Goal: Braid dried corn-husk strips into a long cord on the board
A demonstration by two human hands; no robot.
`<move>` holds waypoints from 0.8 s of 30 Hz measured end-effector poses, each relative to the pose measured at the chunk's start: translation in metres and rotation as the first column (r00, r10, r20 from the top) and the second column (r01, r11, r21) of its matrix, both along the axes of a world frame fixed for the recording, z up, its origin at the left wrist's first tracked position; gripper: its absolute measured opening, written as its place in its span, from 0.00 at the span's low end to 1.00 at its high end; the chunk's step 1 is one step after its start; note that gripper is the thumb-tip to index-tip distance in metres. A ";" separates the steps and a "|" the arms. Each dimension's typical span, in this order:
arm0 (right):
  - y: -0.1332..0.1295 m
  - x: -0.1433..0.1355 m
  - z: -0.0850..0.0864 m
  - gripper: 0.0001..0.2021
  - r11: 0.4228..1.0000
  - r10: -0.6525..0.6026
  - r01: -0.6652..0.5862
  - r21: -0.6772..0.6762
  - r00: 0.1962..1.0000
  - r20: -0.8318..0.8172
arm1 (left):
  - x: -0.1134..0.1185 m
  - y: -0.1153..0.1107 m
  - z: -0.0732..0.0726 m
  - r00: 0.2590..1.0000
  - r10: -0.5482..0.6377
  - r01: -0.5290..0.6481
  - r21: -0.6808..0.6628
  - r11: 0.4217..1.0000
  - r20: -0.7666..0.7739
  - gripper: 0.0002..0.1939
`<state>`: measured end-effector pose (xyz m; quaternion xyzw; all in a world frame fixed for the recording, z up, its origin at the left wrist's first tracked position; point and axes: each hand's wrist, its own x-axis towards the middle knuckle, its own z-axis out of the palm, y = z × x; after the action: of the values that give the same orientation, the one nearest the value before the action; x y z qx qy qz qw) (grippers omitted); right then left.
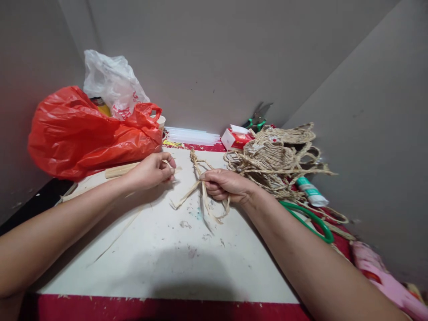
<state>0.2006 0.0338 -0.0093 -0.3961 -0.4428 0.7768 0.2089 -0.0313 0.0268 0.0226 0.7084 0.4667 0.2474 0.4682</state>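
A deep red cloth (167,308) shows along the nearest edge, under a smooth white board (160,272) marked with dark smudges. On the board's left half lies a thin, pale fibre strand (117,237); off to the right are a glossy pink object (388,276) and a curved green handle (323,223). Farther in, over the middle of the board, the right hand (222,183) pinches a straw-coloured, partly braided fibre cord (196,165) between thumb and curled forefinger, loose ends hanging toward the near side and the braided tip pointing away. The left hand (154,170) is apart from the cord, thumb and fingertips drawn together; whether they pinch a sliver I cannot tell. Behind its wrist lies a flat tan bundle (117,171). Beyond, a heap of coiled tan rope (279,154) fills the right, and a bulging orange-red plastic bag (80,133) the left. Farthest back stand a red-and-white cardboard box (236,138), translucent white sticks (194,136) and green-handled shears (259,118) by the grey wall (200,58).
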 end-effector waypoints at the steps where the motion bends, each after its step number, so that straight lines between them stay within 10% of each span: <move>1: 0.000 0.000 0.000 0.16 1.000 0.002 -0.002 -0.001 1.000 -0.001 | 0.005 -0.001 0.000 0.998 0.001 0.002 -0.055 0.998 0.056 0.08; 9: 0.001 0.001 0.000 0.13 1.000 0.015 -0.015 -0.013 1.000 -0.002 | 0.048 -0.017 -0.015 0.980 0.061 -0.020 -0.209 0.978 0.188 0.05; 24: 0.001 0.002 0.000 0.16 1.000 0.019 -0.019 -0.018 0.999 -0.031 | 0.057 -0.015 -0.020 0.929 0.215 -0.064 -0.442 0.895 0.302 0.06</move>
<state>0.2026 0.0350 -0.0090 -0.3818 -0.4363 0.7886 0.2047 0.0254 0.0123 0.0024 0.4996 0.4707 0.2929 0.6657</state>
